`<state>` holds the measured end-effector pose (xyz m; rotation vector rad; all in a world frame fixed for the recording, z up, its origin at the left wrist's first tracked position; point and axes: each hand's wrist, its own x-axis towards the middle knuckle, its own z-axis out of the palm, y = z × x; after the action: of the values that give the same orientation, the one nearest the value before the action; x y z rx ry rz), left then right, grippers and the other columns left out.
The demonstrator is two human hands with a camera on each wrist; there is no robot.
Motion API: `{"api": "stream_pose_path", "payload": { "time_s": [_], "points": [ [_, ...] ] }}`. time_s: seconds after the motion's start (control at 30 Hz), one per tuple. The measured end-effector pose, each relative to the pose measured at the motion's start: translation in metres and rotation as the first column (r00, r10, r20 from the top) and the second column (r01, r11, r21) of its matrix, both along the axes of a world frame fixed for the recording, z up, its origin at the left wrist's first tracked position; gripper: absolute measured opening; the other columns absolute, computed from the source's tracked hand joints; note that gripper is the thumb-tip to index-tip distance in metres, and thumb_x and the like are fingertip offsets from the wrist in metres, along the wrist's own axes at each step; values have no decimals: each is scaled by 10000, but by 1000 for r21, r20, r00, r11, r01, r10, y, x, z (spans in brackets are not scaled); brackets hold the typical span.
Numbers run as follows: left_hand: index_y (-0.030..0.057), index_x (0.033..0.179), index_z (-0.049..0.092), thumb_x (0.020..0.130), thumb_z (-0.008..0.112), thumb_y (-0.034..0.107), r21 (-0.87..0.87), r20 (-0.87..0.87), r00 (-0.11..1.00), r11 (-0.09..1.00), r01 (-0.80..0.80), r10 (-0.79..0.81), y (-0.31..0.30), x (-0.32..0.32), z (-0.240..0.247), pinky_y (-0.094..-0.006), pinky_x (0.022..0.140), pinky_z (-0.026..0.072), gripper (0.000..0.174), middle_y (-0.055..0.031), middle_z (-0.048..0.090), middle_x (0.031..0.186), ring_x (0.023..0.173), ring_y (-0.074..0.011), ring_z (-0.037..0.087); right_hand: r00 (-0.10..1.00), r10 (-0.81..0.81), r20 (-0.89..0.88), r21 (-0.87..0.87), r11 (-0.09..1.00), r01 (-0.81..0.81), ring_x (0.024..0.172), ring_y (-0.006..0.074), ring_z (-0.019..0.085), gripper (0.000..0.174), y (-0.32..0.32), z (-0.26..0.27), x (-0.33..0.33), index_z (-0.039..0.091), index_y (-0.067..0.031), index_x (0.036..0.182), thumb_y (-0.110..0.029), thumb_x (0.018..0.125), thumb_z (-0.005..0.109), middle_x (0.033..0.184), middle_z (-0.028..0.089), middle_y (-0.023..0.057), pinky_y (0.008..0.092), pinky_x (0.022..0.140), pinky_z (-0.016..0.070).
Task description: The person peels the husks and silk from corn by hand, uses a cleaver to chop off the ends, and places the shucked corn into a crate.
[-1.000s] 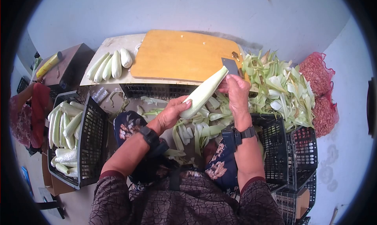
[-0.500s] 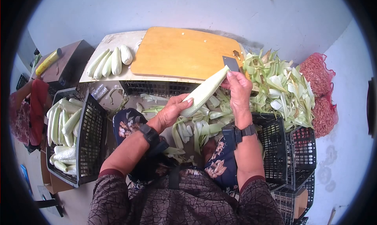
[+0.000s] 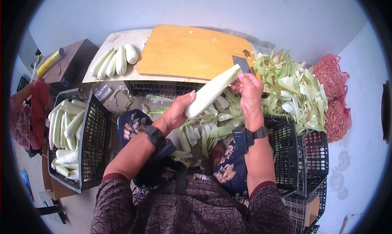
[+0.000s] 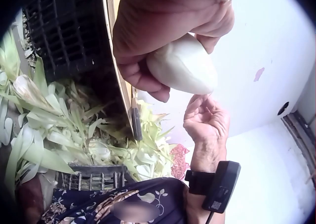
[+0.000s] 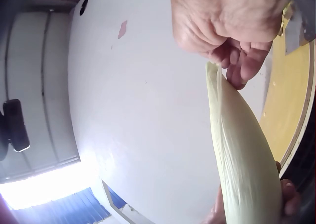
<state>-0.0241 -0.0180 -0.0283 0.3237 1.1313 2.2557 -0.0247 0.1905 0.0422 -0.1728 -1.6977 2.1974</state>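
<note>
A pale ear of corn [image 3: 213, 93], wrapped in smooth whitish inner husk, slants up to the right in front of the person. The left hand [image 3: 178, 110] grips its thick lower end, and the rounded butt of the ear [image 4: 183, 66] shows between thumb and fingers in the left wrist view. At the narrow tip, the right hand [image 3: 249, 91] pinches the edge of the husk with curled fingers. In the right wrist view a thin husk leaf [image 5: 217, 93] stands slightly apart along the ear, just under the right fingertips [image 5: 236, 78].
Behind the hands lies a yellow board [image 3: 192, 50] with a cleaver [image 3: 241, 63] at its right end. Several husked-down ears [image 3: 110, 64] lie left of it. A crate [image 3: 96, 144] of ears stands left, a heap of husks [image 3: 292, 93] and red mesh sacks [image 3: 337, 115] right.
The ear has turned a little and risen slightly at its tip. The left thumb has shifted up along its side, while the right hand stays at the tip, moving slightly right.
</note>
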Motion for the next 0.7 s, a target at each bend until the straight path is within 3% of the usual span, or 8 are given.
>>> {"api": "stream_pose_path", "payload": {
  "time_s": [0.17, 0.3, 0.4, 0.5, 0.53, 0.7],
  "points": [
    [-30, 1098, 509, 873, 479, 478, 81, 28, 997, 994, 70, -73, -1, -2, 1, -341, 728, 499, 556, -125, 583, 930, 769, -213, 593, 998, 30, 52, -76, 997, -26, 606, 171, 616, 137, 1, 0, -1, 562, 28, 830, -107, 829, 545, 728, 621, 112, 234, 524, 485],
    [-30, 1091, 513, 890, 430, 491, 43, 40, 999, 999, 14, -16, 1, -1, 6, -347, 725, 499, 565, -134, 584, 920, 748, -224, 597, 994, 53, 99, -82, 996, -45, 593, 177, 616, 132, 0, 1, 0, 554, 27, 808, -105, 812, 546, 721, 622, 121, 232, 512, 481],
    [18, 1133, 478, 917, 322, 506, 182, 67, 998, 983, -30, 18, 0, -5, 10, -356, 708, 477, 556, -160, 585, 873, 790, -260, 578, 985, 44, 169, -48, 998, -36, 590, 178, 611, 124, 0, 1, 0, 559, 27, 807, -95, 804, 538, 721, 622, 130, 237, 506, 474],
    [33, 1132, 481, 911, 340, 509, 315, 123, 992, 947, -67, 30, -8, -10, 16, -351, 711, 479, 544, -145, 586, 900, 796, -249, 575, 977, 20, 214, -19, 1000, -16, 583, 174, 604, 121, 0, -2, -1, 565, 25, 794, -91, 801, 532, 719, 622, 135, 237, 495, 464],
    [49, 1130, 488, 898, 364, 528, 271, 212, 968, 943, -193, 137, -8, -7, 27, -336, 715, 480, 546, -121, 582, 937, 802, -228, 570, 976, 4, 219, -21, 1000, 0, 574, 170, 601, 121, -1, -3, -2, 565, 24, 778, -91, 798, 534, 709, 622, 136, 231, 483, 459],
    [73, 1144, 480, 871, 418, 549, 288, 176, 965, 927, -239, 194, -13, -14, 26, -314, 718, 487, 553, -90, 578, 988, 835, -196, 567, 985, -38, 171, -52, 997, 48, 520, 150, 586, 109, -6, 2, 0, 551, 45, 767, -60, 785, 529, 659, 614, 125, 204, 444, 444]
  ]
}}
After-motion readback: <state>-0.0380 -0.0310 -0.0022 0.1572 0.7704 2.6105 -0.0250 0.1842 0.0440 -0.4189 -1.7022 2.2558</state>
